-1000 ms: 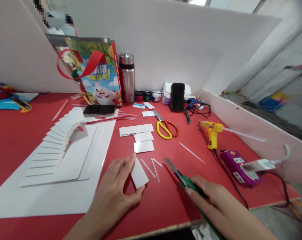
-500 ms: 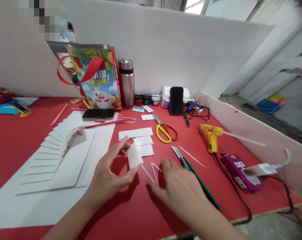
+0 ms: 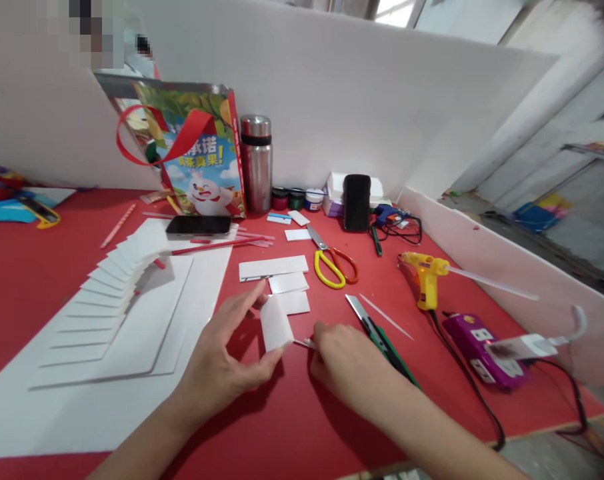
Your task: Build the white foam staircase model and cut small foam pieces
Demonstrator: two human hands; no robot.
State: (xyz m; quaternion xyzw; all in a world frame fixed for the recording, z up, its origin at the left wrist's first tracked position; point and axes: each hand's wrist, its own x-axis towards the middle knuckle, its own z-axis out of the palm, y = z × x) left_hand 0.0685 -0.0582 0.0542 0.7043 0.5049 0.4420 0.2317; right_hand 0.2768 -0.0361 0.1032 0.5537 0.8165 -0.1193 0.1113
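My left hand holds a small white foam board piece upright by its edges, between thumb and fingers. Just right of it, my right hand is low over the table with its fingers pinched round thin white strips; their ends poke out toward the board piece, and the rest is hidden. Beyond my left hand lie several white board pieces and a longer white strip. A green utility knife, blade out, lies partly behind my right forearm, with another thin strip alongside.
Scissors lie mid-table. On the right are a yellow glue gun and a purple power block with cords. To the left, a fanned stair of white boards rests on white sheets. A phone, steel flask and picture bag stand behind.
My right hand has closed from spread fingers into a pinch on the thin strips and drawn them together. My left hand still holds the board piece, shifted slightly right in view.
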